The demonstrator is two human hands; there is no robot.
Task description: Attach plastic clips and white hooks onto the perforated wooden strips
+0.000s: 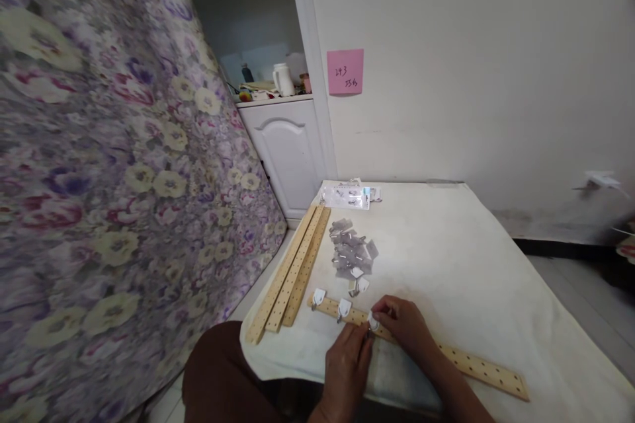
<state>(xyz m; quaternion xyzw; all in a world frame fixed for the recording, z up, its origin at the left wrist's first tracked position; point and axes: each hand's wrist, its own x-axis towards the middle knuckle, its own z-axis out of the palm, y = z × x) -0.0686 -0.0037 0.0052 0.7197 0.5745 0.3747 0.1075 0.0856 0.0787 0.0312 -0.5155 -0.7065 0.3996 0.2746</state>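
A long wooden strip with rows of holes [476, 365] lies across the near edge of the white table [446, 251]. Two white hooks [319, 296] are stuck on its left end. My right hand [403, 325] pinches a third white hook [373, 322] against the strip. My left hand [347, 365] is closed just below it, fingertips touching the same hook and the strip's edge. A pile of grey-backed hooks [350, 252] lies just beyond the hands.
Three more perforated wooden strips [292, 273] lie side by side along the table's left edge. A clear packet [346, 196] sits at the far corner. A flowered cloth [99, 165] hangs at left; a pink note [345, 71] is on the wall.
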